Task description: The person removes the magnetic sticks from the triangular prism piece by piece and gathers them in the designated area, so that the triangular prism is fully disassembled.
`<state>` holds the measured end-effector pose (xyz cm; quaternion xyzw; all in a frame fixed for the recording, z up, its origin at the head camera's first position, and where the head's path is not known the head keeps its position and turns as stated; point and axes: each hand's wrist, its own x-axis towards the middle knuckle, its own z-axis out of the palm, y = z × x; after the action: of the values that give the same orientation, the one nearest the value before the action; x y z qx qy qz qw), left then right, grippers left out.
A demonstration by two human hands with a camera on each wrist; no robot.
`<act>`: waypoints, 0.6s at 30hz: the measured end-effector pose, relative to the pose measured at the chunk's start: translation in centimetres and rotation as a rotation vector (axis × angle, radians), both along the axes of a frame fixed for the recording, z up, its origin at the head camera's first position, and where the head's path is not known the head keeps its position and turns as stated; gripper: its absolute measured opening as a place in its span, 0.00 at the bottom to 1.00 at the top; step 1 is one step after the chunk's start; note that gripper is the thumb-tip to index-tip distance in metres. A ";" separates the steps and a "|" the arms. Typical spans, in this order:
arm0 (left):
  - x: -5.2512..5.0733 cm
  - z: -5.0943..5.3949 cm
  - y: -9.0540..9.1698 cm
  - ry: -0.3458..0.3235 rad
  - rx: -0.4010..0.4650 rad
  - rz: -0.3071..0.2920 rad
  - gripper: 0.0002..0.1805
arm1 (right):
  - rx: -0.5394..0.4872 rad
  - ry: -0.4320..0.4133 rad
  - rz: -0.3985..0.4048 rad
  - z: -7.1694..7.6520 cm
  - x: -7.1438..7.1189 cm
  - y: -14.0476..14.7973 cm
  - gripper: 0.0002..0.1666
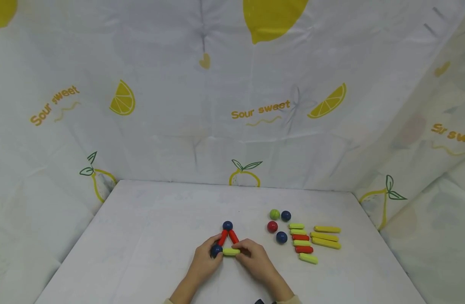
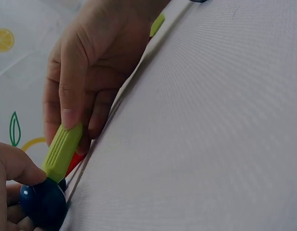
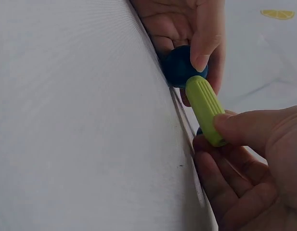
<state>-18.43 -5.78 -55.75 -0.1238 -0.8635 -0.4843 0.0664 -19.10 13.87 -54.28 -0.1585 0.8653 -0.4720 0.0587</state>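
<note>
My left hand (image 1: 204, 260) grips a dark blue ball (image 1: 216, 251) at the near left corner of a small triangle of rods. A light green ridged rod (image 3: 204, 110) touches that ball at one end, and my right hand (image 1: 254, 258) pinches its other end between thumb and fingers. Two red rods, a left one (image 1: 223, 237) and a right one (image 1: 233, 236), slope up from the hands' sides to a second blue ball (image 1: 227, 225) at the top. The lower end of the right red rod lies by my right fingertips, partly hidden.
Right of the hands lie a green ball (image 1: 274, 214), a red ball (image 1: 272, 226) and two blue balls (image 1: 281, 237). Beside them is a column of short green and red rods (image 1: 302, 243), then several longer yellow rods (image 1: 325, 239). A lemon-print curtain (image 1: 171, 139) surrounds the white table (image 1: 141, 236).
</note>
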 end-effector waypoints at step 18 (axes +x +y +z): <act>0.0 -0.1 0.0 -0.010 0.011 0.005 0.27 | -0.353 -0.303 0.027 -0.1 -0.3 0.9 0.21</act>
<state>-18.46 -5.74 -55.87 -0.1188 -0.8614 -0.4896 0.0641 -19.40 14.78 -54.36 -0.1052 0.7486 -0.6334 0.1654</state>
